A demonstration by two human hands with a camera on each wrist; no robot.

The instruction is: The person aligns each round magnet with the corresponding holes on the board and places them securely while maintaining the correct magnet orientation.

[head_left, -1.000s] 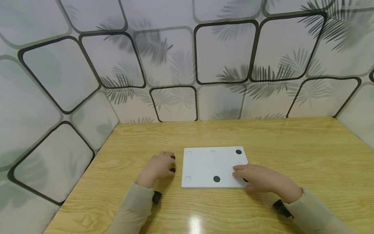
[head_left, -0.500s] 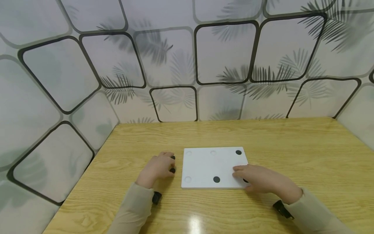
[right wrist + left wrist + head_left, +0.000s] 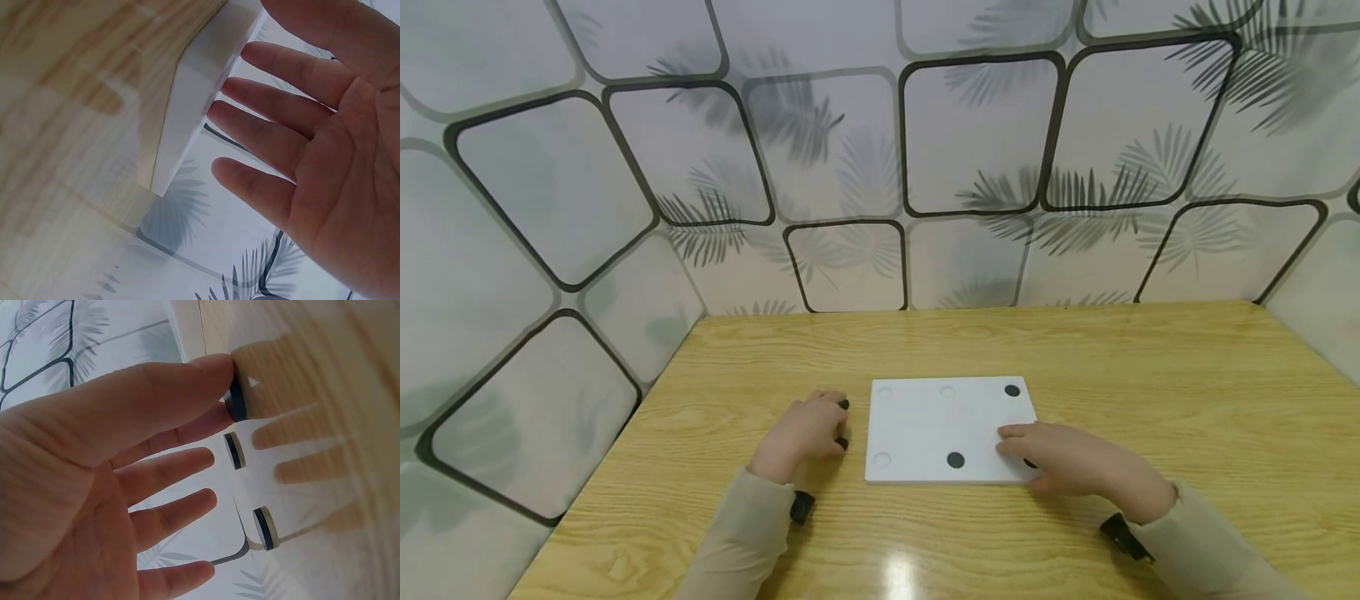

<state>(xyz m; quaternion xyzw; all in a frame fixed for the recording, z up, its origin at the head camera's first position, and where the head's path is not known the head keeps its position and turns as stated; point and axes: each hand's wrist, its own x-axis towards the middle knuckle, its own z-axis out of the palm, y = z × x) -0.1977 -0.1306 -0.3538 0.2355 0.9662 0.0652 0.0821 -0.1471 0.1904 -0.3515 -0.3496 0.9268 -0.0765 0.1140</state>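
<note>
The left hand [image 3: 801, 429] is at the left side of the white board [image 3: 917, 425]. In the left wrist view its thumb and index finger pinch a black disc [image 3: 236, 400] at the wooden table surface. Two more discs, a nearer disc [image 3: 235, 450] and a farther disc [image 3: 265, 528], lie flat past the fingertips. The right hand [image 3: 1067, 454] rests on the board's right edge with its fingers extended, partly covering a dark disc [image 3: 1031, 463]. The board bears a black disc [image 3: 1012, 390] at its far right corner and another black disc [image 3: 956, 460] at the near middle.
Round shallow recesses show in the board at far left [image 3: 885, 392], far middle [image 3: 947, 391] and near left [image 3: 882, 460]. The wooden table [image 3: 880, 346] extends around it, up to a patterned wall [image 3: 970, 133] behind and at the left.
The disc at the left thumb has shifted slightly nearer the person, and the left thumb and index finger have drawn together on it. The right hand and board keep their places.
</note>
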